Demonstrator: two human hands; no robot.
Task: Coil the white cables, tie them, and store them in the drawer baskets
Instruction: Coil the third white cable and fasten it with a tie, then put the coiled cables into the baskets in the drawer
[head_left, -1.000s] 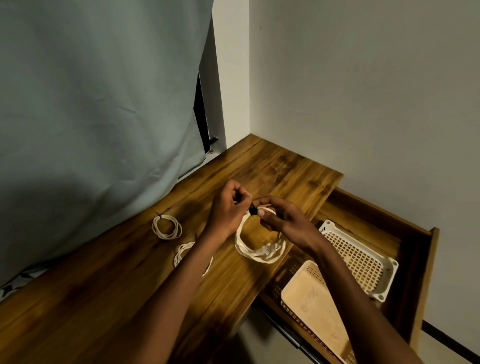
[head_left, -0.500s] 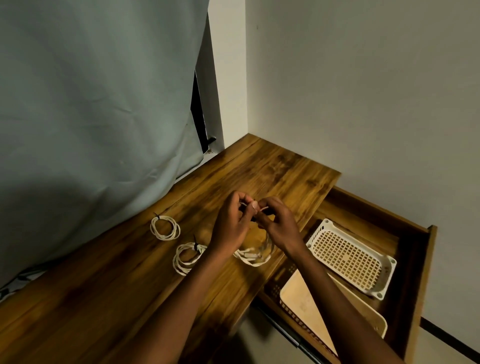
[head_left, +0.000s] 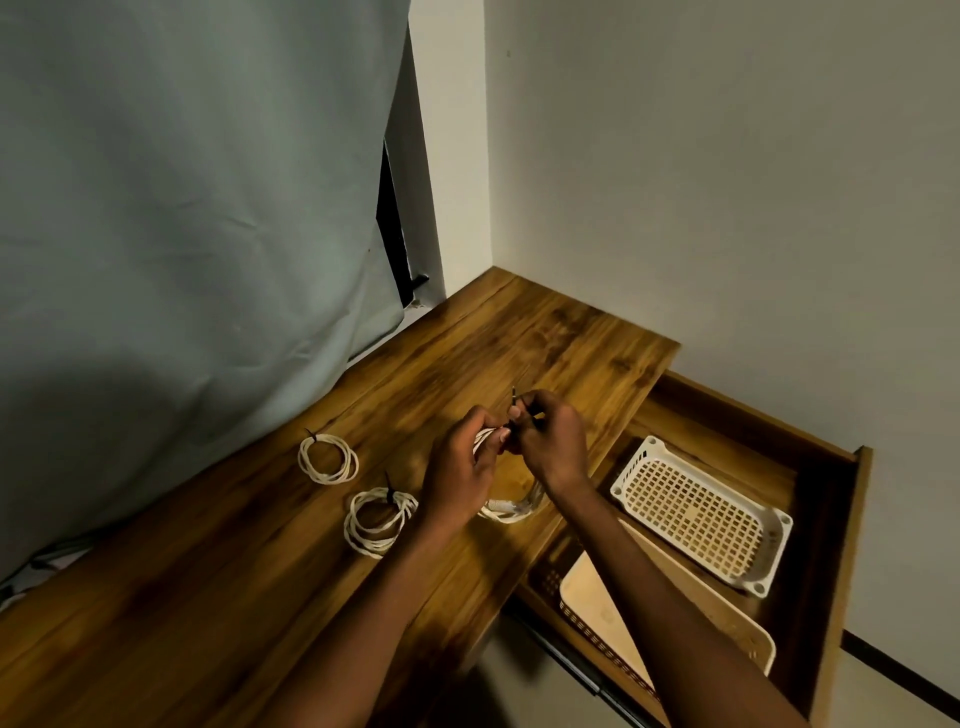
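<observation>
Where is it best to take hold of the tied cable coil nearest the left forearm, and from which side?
Grip the coil at its black tie, coming from above. It lies flat on the desk, and the tie bundles every loop there, so they lift together.

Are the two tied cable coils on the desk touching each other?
Apart. The head view shows bare wood between the far coil and the near coil.

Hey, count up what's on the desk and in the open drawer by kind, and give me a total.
Coiled white cables: 3, two lying tied on the wooden desk, one held in both hands
Plastic lattice baskets in the drawer: 2
Total: 5
</observation>
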